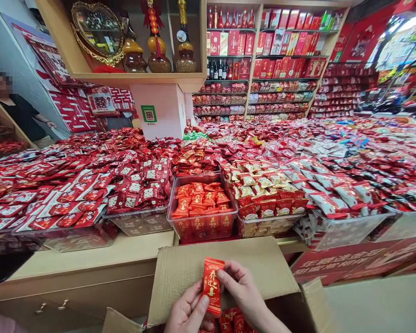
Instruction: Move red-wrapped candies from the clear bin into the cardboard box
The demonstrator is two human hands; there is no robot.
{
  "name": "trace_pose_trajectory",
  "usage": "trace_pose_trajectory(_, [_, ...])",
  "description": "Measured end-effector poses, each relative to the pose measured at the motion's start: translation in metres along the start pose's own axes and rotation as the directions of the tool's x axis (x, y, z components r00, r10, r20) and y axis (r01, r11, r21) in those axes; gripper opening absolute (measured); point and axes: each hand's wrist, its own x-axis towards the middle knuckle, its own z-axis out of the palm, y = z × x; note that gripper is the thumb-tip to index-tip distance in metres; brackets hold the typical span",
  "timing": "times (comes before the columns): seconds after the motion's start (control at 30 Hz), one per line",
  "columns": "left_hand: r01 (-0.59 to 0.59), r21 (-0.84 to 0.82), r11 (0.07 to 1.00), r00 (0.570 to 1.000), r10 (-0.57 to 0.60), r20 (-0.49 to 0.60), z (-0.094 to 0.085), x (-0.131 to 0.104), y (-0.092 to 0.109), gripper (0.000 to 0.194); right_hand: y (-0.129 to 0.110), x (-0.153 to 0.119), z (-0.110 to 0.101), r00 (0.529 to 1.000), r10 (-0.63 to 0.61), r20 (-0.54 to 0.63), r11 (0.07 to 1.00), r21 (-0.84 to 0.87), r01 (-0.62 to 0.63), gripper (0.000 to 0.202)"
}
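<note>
A small red packet stands up tall between two hands, its long side going up and down and its gold writing facing us. The left hand pinches its lower edge with closed fingers, and the right hand has its fingers closed on the right edge. It is just above an open cardboard box with more red packets inside, in front of the table piled with sweets.
</note>
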Motion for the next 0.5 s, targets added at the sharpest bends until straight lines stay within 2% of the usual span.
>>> trace_pose_trajectory(0.1, [0.024,-0.016,1.0,0.998,-0.025,-0.052,0.0,0.002,-0.004,0.067,0.007,-0.005,0.001,0.989,-0.147,-0.032,0.989,0.011,0.147,0.044])
trace_pose_trajectory(0.2, [0.022,-0.05,0.999,0.997,-0.026,-0.073,-0.002,0.006,-0.009,0.074,0.016,-0.013,0.0,0.938,-0.339,0.071,0.909,-0.233,0.346,0.046])
trace_pose_trajectory(0.27, [0.011,-0.064,0.998,0.997,-0.016,-0.074,-0.004,0.008,-0.013,0.076,0.02,-0.017,-0.003,0.862,-0.469,0.191,0.743,-0.443,0.502,0.041])
trace_pose_trajectory(0.33, [0.002,-0.061,0.998,0.998,-0.006,-0.07,-0.006,0.009,-0.016,0.077,0.021,-0.018,-0.004,0.763,-0.574,0.299,0.519,-0.587,0.621,0.036])
trace_pose_trajectory(0.4, [0.008,-0.058,0.998,0.998,-0.011,-0.063,-0.007,0.009,-0.018,0.081,0.019,-0.018,-0.005,0.676,-0.625,0.39,0.328,-0.655,0.681,0.035])
trace_pose_trajectory(0.5, [0.023,-0.044,0.999,0.998,-0.026,-0.062,-0.006,0.008,-0.015,0.087,0.01,-0.017,-0.006,0.605,-0.627,0.492,0.133,-0.697,0.704,0.031])
